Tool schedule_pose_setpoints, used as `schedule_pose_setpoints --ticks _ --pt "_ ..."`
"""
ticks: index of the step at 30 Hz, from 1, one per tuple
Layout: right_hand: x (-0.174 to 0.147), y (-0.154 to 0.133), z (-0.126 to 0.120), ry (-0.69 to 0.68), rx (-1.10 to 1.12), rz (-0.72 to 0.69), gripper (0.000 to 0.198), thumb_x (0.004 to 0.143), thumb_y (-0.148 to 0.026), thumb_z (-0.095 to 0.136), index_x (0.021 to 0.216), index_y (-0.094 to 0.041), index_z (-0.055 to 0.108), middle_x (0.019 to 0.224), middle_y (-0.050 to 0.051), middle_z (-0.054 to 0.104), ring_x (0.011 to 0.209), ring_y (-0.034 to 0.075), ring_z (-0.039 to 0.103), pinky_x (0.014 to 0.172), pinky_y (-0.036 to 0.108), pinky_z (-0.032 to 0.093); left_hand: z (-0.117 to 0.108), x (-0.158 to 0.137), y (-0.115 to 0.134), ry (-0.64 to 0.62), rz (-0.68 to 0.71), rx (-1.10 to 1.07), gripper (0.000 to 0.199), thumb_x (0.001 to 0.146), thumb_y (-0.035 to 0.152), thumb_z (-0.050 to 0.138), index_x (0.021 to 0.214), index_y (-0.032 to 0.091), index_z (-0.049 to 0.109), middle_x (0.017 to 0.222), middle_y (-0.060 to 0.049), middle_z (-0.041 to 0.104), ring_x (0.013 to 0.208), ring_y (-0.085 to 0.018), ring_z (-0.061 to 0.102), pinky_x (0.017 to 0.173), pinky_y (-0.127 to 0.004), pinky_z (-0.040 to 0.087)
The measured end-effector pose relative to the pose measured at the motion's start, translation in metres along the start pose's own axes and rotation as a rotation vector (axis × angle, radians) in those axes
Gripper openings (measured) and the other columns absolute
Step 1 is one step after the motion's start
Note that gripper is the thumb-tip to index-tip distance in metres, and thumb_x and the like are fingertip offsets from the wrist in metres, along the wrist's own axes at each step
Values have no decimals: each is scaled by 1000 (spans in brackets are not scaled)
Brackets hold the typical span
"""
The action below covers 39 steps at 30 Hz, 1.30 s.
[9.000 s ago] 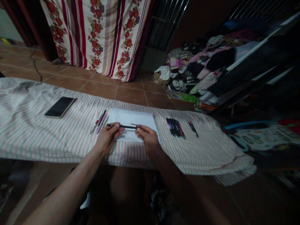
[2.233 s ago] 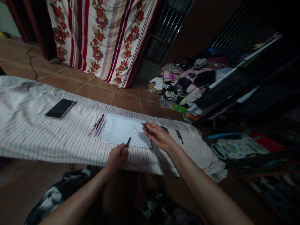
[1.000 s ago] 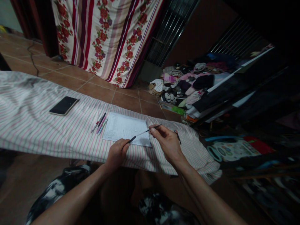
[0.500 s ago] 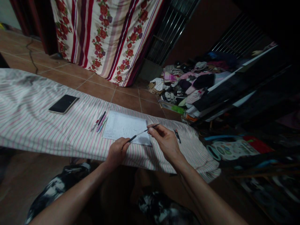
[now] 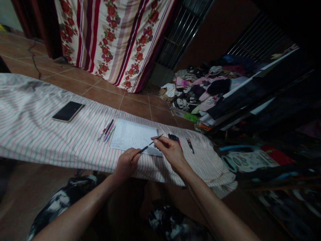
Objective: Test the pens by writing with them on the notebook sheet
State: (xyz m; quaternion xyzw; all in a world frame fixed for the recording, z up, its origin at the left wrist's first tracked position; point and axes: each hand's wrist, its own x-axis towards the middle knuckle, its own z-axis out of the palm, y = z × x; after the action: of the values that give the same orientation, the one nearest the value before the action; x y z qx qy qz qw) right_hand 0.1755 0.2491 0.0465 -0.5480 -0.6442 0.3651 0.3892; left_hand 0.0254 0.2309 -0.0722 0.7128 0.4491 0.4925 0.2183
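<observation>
Above the lower right part of a spiral-bound notebook (image 5: 132, 132), a slim dark pen (image 5: 143, 149) slants between my two hands. My left hand (image 5: 127, 163) is closed around its lower end. At the other end, the thumb and fingers of my right hand (image 5: 170, 151) pinch a thin dark piece in line with the pen; whether it is a separate part I cannot tell. Several dark and coloured pens (image 5: 175, 137) lie just beyond my right hand, partly hidden by it. Left of the notebook are several more pens (image 5: 108, 131).
A striped cloth (image 5: 82, 140) covers the long, narrow surface. On it lie a phone (image 5: 68, 111) at the left and a dark pen (image 5: 190, 145) at the right. Behind are a floral curtain (image 5: 112, 40), tiled floor (image 5: 105, 93) and a heap of clothes (image 5: 200, 87).
My right hand has moved left and slightly down, closer to my left hand. Less of the light section between them shows. Pens behind my right hand have come into view.
</observation>
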Motion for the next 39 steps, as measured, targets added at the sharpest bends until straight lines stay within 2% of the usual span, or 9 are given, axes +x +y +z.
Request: schedule_pose_setpoints --ticks 5,11,15,20,24,26,32,39 --pt "-1 5 7 -44 10 38 25 69 -37 62 85 -20 70 77 3 66 72 16 56 67 28 42 -1 1 2 3 -10 5 26 87 24 38 101 18 59 89 -7 65 85 -17 59 76 -30 46" --pt "-2 13 12 -129 69 103 41 63 -34 67 101 -18 64 61 -3 56 56 10 49 55 23 38 -2 2 3 25 -27 36 25 86 24 39 98 18 60 86 -7 66 82 -17 60 74 -30 47" --pt "3 31 9 -87 82 111 38 64 -34 65 98 -18 63 63 -3 56 57 10 49 55 23 38 0 2 0 43 -63 52 24 85 22 40 98 17 60 86 -7 66 82 -18 60 74 -30 47" --pt "29 68 6 17 -88 63 26 68 -32 60 89 -18 65 66 -1 59 59 12 52 57 24 40 0 0 -5 42 -102 74 23 84 22 41 97 15 59 85 -7 66 81 -18 61 74 -30 47" --pt "57 92 11 22 -489 37 22 74 -22 52 91 -20 66 83 3 66 75 15 58 73 27 43 -5 -2 -12 35 -106 59 22 84 23 42 96 15 59 84 -7 66 80 -18 61 72 -29 48" --pt "70 100 18 4 -592 26 23 73 -18 52 90 -19 68 89 5 66 83 17 58 79 28 42 -8 -2 -14 44 -109 52 22 84 23 42 96 16 59 83 -7 66 78 -18 61 70 -29 48" --pt "90 111 39 -12 -647 31 24 74 -14 53 92 -20 68 99 7 62 92 18 55 84 28 37 -13 0 -19 95 -107 16 20 83 21 44 96 16 59 82 -6 65 78 -17 61 70 -28 48" --pt "94 115 45 45 -558 41 19 73 -13 53 85 -18 67 92 8 63 92 19 56 85 30 36 -14 1 -22 84 -85 14 20 84 21 43 97 16 58 81 -5 65 75 -16 61 68 -28 49"
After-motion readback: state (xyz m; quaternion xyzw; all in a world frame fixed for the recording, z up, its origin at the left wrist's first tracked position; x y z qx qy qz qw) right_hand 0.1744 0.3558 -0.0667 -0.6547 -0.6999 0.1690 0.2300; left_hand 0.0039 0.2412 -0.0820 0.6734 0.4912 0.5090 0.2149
